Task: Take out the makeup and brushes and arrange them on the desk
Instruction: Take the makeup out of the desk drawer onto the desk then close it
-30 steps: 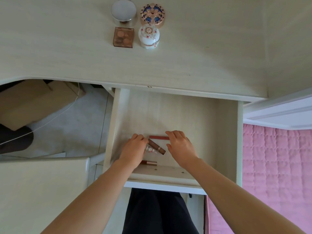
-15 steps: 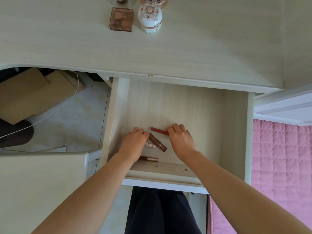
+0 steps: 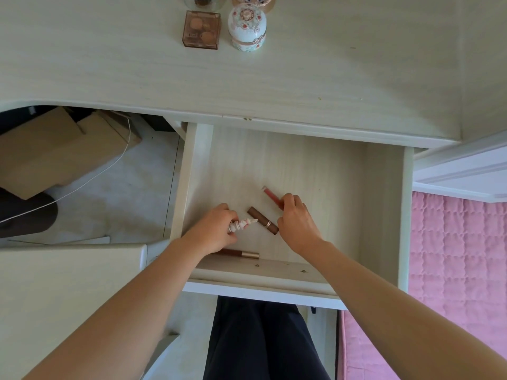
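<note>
Both my hands are inside the open drawer (image 3: 384,204). My left hand (image 3: 216,231) grips a white patterned tube (image 3: 244,225) whose tip points right. My right hand (image 3: 297,224) pinches the near end of a red lip gloss (image 3: 271,196). Between the hands a brown lipstick (image 3: 262,219) lies slantwise on the drawer floor. A brown and gold tube (image 3: 241,253) lies against the drawer's front wall, partly under my left wrist. On the desk (image 3: 329,64) at the back stand a brown eyeshadow palette (image 3: 201,30) and a white floral jar (image 3: 247,27).
A round silver-lidded container (image 3: 204,0) and an ornate compact (image 3: 253,0) sit at the top edge of the desk. Cardboard boxes (image 3: 55,152) and a white cable lie under the desk at left. A pink quilted bed (image 3: 455,256) is at right.
My left hand has picked the white patterned tube off the drawer floor. My right hand has closed on the red lip gloss and swung it to a slant.
</note>
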